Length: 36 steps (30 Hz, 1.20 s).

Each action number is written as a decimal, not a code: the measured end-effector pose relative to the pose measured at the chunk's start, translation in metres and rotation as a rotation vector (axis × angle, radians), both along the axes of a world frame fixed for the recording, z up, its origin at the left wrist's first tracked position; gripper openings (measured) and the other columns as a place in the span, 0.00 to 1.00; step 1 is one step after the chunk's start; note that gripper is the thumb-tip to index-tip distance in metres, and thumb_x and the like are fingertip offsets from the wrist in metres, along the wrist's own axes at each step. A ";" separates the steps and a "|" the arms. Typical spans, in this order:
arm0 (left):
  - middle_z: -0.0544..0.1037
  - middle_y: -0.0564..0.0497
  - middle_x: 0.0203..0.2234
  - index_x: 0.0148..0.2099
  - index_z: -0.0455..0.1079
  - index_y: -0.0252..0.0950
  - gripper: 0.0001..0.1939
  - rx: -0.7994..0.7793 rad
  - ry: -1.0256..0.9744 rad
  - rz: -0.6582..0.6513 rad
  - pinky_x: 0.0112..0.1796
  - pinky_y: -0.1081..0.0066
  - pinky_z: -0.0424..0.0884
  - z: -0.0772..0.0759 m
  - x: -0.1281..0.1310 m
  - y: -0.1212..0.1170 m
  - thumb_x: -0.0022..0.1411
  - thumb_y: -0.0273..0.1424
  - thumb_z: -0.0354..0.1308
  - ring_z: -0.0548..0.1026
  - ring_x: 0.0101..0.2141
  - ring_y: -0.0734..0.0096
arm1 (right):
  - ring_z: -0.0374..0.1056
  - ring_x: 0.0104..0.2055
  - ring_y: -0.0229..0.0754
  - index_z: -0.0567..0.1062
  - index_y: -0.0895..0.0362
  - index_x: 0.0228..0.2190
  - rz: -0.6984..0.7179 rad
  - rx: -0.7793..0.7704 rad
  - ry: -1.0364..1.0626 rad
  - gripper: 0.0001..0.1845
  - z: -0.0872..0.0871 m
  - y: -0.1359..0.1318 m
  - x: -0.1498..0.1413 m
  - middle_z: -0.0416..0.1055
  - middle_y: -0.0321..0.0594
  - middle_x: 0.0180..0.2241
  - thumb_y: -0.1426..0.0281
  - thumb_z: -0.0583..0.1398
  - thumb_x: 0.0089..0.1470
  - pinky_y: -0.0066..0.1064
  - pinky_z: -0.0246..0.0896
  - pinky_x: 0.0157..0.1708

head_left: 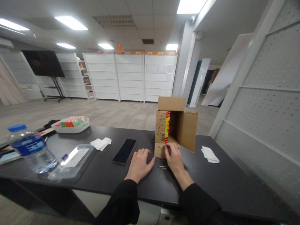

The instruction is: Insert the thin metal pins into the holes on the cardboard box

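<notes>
A small cardboard box (178,125) stands open on the black table (234,184), its flaps spread and a red-yellow tape strip down its left side. My right hand (173,157) is pinched at the box's lower front flap, fingers closed on something small I cannot make out. A few dark metal pins or nails (162,164) lie on the table just below it. My left hand (138,165) rests flat on the table beside the box, fingers stretched out, holding nothing. A black phone (124,151) lies face up just left of that hand.
At the left stand a water bottle (30,148) with a blue cap, a clear plastic lid (72,161) and a white tray (71,124) of colourful items. Folded white tissues (100,143) lie mid-table, another tissue (209,154) at right. A perforated white panel (269,103) rises at the right.
</notes>
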<state>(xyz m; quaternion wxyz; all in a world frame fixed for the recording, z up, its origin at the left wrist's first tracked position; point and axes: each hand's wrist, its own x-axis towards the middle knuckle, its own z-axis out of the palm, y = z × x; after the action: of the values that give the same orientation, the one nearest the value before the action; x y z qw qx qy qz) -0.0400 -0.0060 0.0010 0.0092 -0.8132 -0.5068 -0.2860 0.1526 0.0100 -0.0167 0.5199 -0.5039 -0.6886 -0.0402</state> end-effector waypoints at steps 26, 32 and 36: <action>0.74 0.51 0.34 0.41 0.65 0.39 0.08 -0.003 -0.013 -0.010 0.40 0.65 0.60 -0.002 0.000 0.001 0.64 0.38 0.53 0.71 0.38 0.64 | 0.66 0.42 0.45 0.73 0.54 0.32 -0.153 -0.300 -0.208 0.08 0.011 -0.025 0.001 0.71 0.39 0.37 0.75 0.55 0.55 0.37 0.49 0.43; 0.74 0.51 0.34 0.41 0.65 0.39 0.08 -0.005 -0.008 -0.009 0.40 0.65 0.60 -0.002 -0.001 0.001 0.64 0.38 0.53 0.71 0.38 0.64 | 0.66 0.41 0.44 0.72 0.55 0.30 -0.089 -0.424 -0.237 0.08 0.013 -0.043 0.004 0.71 0.38 0.33 0.75 0.54 0.54 0.36 0.48 0.42; 0.74 0.51 0.34 0.41 0.65 0.40 0.08 -0.005 -0.017 -0.014 0.40 0.65 0.61 -0.004 -0.001 0.002 0.64 0.38 0.53 0.71 0.39 0.64 | 0.65 0.42 0.45 0.71 0.55 0.31 -0.050 -0.438 -0.264 0.07 0.011 -0.054 0.004 0.70 0.38 0.34 0.75 0.54 0.53 0.36 0.48 0.42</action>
<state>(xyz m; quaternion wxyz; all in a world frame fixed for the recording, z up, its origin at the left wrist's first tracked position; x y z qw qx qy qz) -0.0407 -0.0045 -0.0026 0.0010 -0.8143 -0.5020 -0.2915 0.1565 -0.0436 -0.0054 0.3028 -0.6118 -0.7301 0.0314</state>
